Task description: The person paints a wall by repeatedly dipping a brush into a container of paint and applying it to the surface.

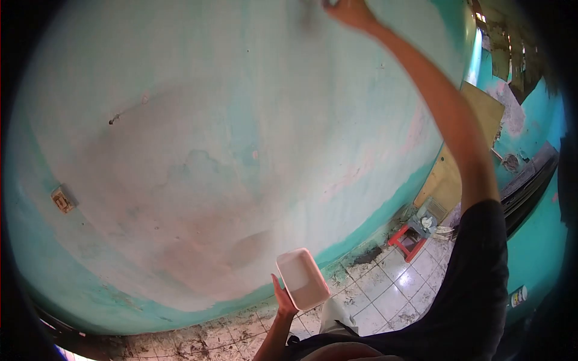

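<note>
Low in the view, my left hand [284, 299] holds a pinkish-white rectangular tub [303, 279] by its left side, with pale contents inside. My right arm stretches up to the top edge, where my right hand [350, 11] is closed near the wall [283, 138]. A blurred greyish shape shows just left of its fingers, too smeared and cut off to name. The wall is turquoise with broad whitish, streaky patches.
A switch box [63, 199] sits on the wall at left. At right, a red stool [409, 242] stands on the dirty tiled floor [373, 286], near a leaning board [442, 180]. A small container [518, 296] is at far right.
</note>
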Demonstrator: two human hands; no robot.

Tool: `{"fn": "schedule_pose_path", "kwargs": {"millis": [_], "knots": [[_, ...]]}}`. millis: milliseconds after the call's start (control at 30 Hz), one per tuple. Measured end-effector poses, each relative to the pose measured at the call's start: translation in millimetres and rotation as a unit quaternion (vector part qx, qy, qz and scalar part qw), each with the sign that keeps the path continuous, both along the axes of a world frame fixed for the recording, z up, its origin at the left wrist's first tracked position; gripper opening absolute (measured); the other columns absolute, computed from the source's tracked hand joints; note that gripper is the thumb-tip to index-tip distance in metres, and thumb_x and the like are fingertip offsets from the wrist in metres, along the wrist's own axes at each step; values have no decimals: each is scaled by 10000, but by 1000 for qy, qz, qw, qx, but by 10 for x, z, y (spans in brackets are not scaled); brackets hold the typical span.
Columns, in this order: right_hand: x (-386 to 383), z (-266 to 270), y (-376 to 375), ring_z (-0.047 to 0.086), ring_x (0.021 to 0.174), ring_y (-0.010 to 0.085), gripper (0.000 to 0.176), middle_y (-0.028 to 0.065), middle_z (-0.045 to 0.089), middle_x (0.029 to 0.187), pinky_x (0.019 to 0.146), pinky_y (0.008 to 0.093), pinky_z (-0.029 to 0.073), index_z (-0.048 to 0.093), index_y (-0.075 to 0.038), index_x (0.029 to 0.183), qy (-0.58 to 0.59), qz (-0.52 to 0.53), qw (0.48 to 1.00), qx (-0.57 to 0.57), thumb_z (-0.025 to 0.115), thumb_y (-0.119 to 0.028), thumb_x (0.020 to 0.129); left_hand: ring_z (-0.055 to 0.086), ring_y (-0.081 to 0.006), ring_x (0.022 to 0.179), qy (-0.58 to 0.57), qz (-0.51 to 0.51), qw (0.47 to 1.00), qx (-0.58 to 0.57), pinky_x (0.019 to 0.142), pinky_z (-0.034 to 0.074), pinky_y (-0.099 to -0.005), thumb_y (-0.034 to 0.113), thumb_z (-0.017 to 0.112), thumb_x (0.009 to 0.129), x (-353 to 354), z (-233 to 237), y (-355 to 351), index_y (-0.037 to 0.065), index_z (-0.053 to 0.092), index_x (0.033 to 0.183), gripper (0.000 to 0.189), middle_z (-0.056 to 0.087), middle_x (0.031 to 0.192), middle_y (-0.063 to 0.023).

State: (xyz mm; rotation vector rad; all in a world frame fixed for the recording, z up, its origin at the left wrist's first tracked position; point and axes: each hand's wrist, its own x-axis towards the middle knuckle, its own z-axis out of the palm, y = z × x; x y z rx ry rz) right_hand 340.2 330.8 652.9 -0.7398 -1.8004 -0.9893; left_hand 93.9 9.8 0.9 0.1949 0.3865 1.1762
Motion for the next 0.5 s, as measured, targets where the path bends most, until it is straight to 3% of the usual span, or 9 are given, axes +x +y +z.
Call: {"fn": "schedule_pose_path", "kwargs": {"millis": [33, 67, 100, 167, 200, 233, 267, 333, 500], "knots": [[-217, -531, -463, 590, 521, 228, 312, 158, 622, 623, 518, 378, 473, 690, 25, 1029, 31, 19, 998, -55, 680, -246, 875, 492, -363, 1293, -16, -19, 1000, -3, 1090, 396, -531, 827, 338, 879, 23, -56, -22, 58, 398, 1478, 977, 490, 1437, -163], [-188, -955, -411, 606, 518, 268, 247, 178, 605, 611, 533, 371, 483, 704, -16, 1044, 9, 49, 999, -13, 666, -196, 878, 486, -369, 1303, -31, -39, 999, -6, 1097, 387, -542, 832, 330, 876, 15, -85, -37, 63, 388, 1486, 984, 481, 1447, -165], [-241, -1327, -584, 644, 654, 360, 212, 181, 690, 788, 766, 442, 523, 718, -86, 1020, 61, 35, 992, -109, 603, -163, 860, 472, -373, 1321, -48, -64, 997, -1, 1104, 374, -558, 838, 319, 872, 18, 35, -92, 76, 372, 1499, 988, 462, 1469, -164], [-258, -1848, -990, 637, 650, 364, 198, 215, 650, 751, 774, 458, 517, 709, -66, 1010, 83, 28, 949, -304, 608, -146, 860, 474, -382, 1319, -57, -87, 995, 12, 1098, 377, -581, 848, 297, 866, -30, -75, -74, 97, 346, 1514, 993, 454, 1473, -161], [-166, -2074, -979, 610, 527, 226, 242, 189, 647, 648, 540, 358, 476, 716, -20, 1059, 37, -7, 933, -357, 671, -101, 836, 477, -391, 1317, -68, -107, 992, 25, 1091, 380, -603, 858, 276, 860, -44, -138, -91, 119, 320, 1530, 998, 446, 1477, -159], [-15, -2314, -850, 664, 622, 243, 236, 183, 685, 705, 628, 350, 525, 738, -27, 1024, -13, 3, 909, -416, 688, -103, 807, 477, -391, 1317, -69, -110, 991, 24, 1091, 380, -603, 858, 276, 860, -76, -196, -144, 119, 320, 1530, 998, 446, 1477, -159], [21, -2252, -976, 693, 701, 264, 214, 178, 709, 754, 708, 352, 548, 762, -50, 978, -110, -23, 855, -507, 703, -116, 783, 473, -386, 1320, -85, -107, 991, 12, 1100, 374, -584, 849, 298, 864, -95, -215, -141, 97, 346, 1515, 995, 448, 1480, -163], [23, -2059, -920, 683, 677, 241, 210, 146, 711, 754, 655, 357, 543, 777, -81, 958, -132, -56, 833, -534, 724, -136, 763, 470, -380, 1324, -99, -115, 988, 9, 1109, 369, -565, 840, 320, 869, -123, -152, -51, 74, 372, 1500, 993, 451, 1483, -167], [-171, 42, -877, 533, 602, 120, 183, 32, 648, 774, 471, 270, 398, 761, -70, 888, 12, -14, 889, -458, 714, -214, 785, 495, -383, 1294, 11, -80, 997, 0, 1104, 374, -560, 842, 350, 860, -226, 146, -132, 54, 388, 1487, 1008, 480, 1452, -178]]}}
